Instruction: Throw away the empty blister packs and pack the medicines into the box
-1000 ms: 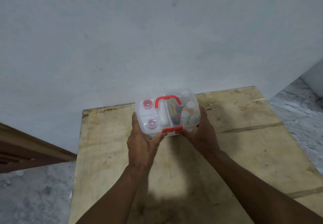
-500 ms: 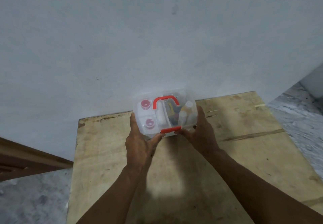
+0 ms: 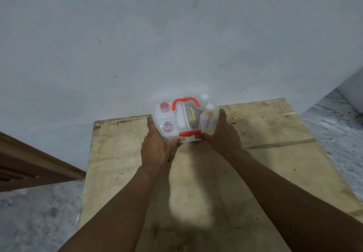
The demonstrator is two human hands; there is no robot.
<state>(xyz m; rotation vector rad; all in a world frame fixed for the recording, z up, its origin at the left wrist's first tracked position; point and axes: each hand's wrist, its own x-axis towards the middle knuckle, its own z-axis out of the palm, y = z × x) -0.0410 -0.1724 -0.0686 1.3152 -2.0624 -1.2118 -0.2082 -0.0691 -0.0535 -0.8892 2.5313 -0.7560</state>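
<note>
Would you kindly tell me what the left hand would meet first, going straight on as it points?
Probably the pale grey wall beyond the far edge of the wooden table; the left hand grips the clear red-handled plastic box beside it. Depth is unclear.

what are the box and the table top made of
Box: clear glossy plastic, it seems; the bottles inside show through its walls. Handle and latch: opaque red plastic, probably. Table top: likely bare plywood, matte and stained, with grain and a seam showing.

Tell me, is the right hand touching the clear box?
Touching. In the head view the right hand grips the clear box on its right side.
</note>
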